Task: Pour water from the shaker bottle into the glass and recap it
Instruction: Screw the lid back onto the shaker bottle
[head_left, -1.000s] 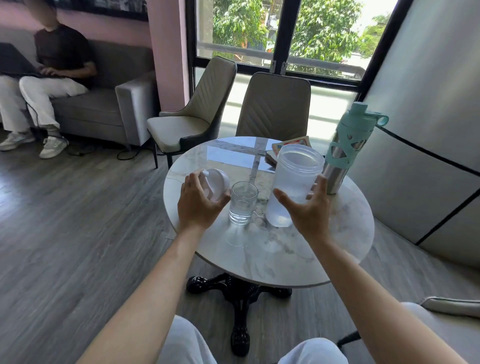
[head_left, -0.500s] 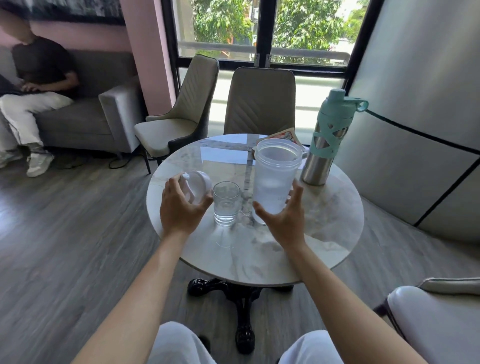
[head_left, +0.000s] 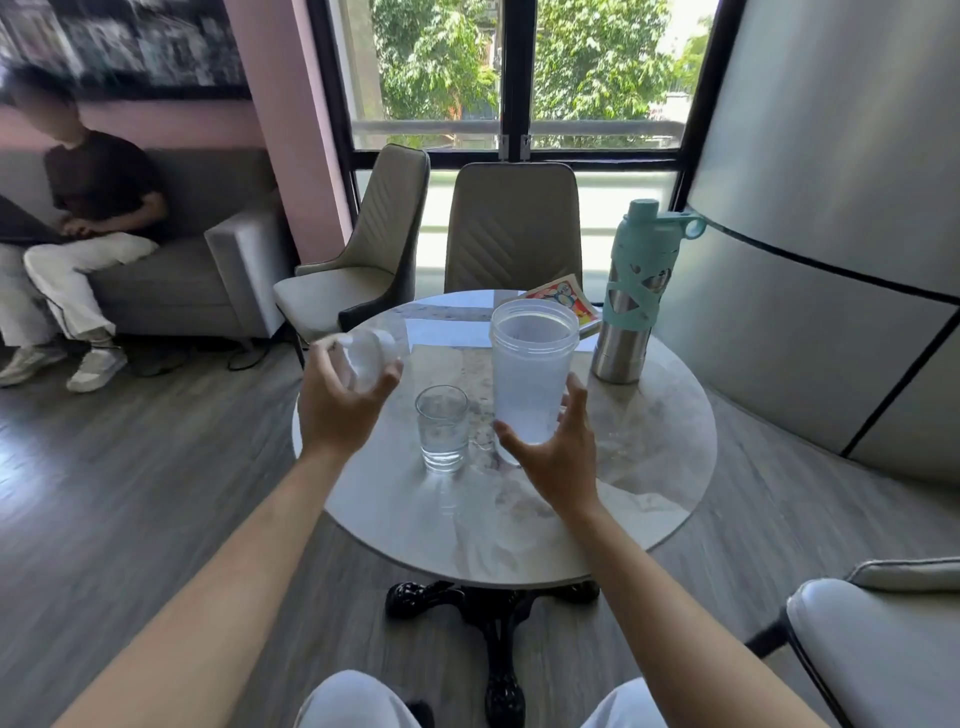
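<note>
The translucent shaker bottle (head_left: 531, 371) stands upright and uncapped near the middle of the round marble table (head_left: 654, 467). My right hand (head_left: 558, 452) is spread around its lower part, thumb and fingers on either side; firm contact is not clear. A small clear glass (head_left: 441, 426) with water in it stands just left of the bottle. My left hand (head_left: 340, 400) holds the bottle's translucent lid (head_left: 366, 356) above the table's left edge, left of the glass.
A steel bottle with a teal sleeve and cap (head_left: 631, 301) stands at the table's back right, next to a colourful book (head_left: 563, 301). Two beige chairs (head_left: 511, 228) stand behind the table. A person sits on a grey sofa (head_left: 208, 270) at the left.
My left hand has lifted the lid a little and tilted it. My right hand stays cupped at the shaker bottle's base. The camera has shifted, so the table sits more centred.
</note>
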